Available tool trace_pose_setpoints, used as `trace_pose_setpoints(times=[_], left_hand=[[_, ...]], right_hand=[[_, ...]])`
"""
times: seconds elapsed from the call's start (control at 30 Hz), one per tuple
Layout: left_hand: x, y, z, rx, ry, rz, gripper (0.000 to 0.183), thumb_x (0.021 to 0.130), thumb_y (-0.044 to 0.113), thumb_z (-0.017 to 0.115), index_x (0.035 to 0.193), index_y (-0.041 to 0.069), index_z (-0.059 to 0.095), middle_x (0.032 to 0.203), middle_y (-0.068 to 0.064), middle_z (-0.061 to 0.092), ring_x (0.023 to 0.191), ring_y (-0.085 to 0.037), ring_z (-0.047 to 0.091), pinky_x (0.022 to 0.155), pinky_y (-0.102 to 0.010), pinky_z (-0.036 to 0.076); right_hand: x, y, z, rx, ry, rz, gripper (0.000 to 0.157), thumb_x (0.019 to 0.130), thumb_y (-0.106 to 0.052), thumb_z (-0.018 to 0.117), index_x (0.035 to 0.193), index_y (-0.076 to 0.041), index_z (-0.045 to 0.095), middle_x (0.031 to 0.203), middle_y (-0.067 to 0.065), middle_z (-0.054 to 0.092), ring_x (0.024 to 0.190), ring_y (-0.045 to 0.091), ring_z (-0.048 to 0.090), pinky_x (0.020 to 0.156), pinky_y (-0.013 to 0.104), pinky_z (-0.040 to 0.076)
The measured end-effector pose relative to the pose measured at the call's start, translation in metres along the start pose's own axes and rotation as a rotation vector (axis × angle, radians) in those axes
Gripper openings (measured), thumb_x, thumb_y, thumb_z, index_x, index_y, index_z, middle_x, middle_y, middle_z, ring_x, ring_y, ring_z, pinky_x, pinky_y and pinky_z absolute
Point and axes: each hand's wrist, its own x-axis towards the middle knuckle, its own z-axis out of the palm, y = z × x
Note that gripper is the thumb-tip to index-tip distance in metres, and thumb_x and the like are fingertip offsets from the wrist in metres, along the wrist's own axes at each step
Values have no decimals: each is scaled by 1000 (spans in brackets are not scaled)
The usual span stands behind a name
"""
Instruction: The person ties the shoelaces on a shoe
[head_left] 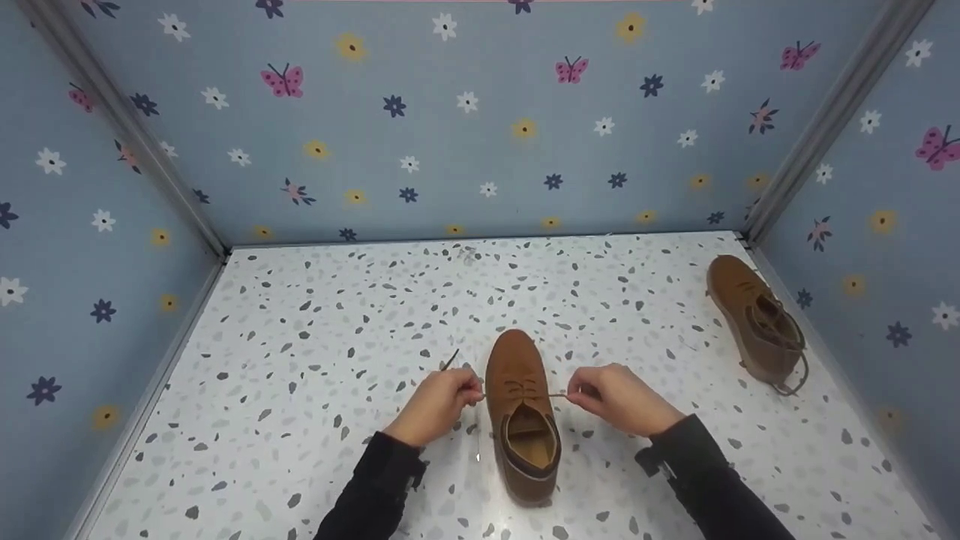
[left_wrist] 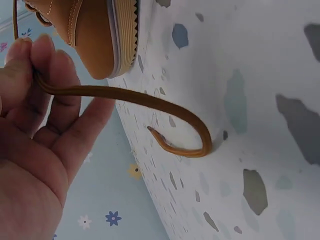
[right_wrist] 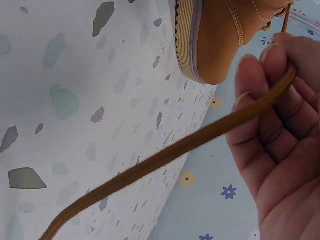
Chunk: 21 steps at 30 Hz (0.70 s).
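Note:
A brown lace-up shoe (head_left: 516, 356) stands upright on the speckled surface, its toe pointing away and its opening toward me. To its left, my left hand (head_left: 442, 401) pinches one end of the shoelace (left_wrist: 130, 96) between thumb and fingertips; the loose tail curls down onto the surface in the left wrist view. On the other side, my right hand (head_left: 619, 397) pinches the other lace end (right_wrist: 185, 145), whose tail trails across the right wrist view. Between the shoe and the right fingers the lace runs straight out sideways, level with the eyelets.
A second brown shoe (head_left: 750, 315), its lace hanging loose over the heel, stands by the right panel. Blue panels (head_left: 480, 150) with flowers and butterflies border the white speckled surface (head_left: 300, 322) at the back, left and right.

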Motion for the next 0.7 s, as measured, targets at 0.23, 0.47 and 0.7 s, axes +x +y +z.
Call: trace_pose_setpoints(times=[0.23, 0.47, 0.7], left_hand=[[-4, 4, 5, 38, 18, -7, 10, 89, 11, 73, 82, 14, 69, 81, 7, 58, 74, -13, 54, 70, -30, 46], [-11, 16, 6, -4, 46, -135, 12, 97, 23, 66, 88, 15, 66, 68, 9, 57, 56, -6, 51, 54, -26, 44], [-24, 28, 12, -154, -1, -302, 41, 100, 38, 58, 68, 14, 68, 55, 8, 60, 47, -9, 50, 50, -27, 41]], right_hand=[[-1, 1, 3, -25, 8, -8, 7, 94, -16, 70, 95, -10, 73, 77, -10, 64, 64, 3, 56, 60, 26, 49], [-3, -1, 4, -42, 18, -40, 7, 92, -14, 71, 95, -9, 75, 84, -8, 69, 71, 3, 59, 65, 27, 51], [-3, -5, 4, -65, 33, -54, 6, 92, -15, 72, 93, -10, 75, 84, -8, 69, 72, 4, 60, 66, 27, 52]])
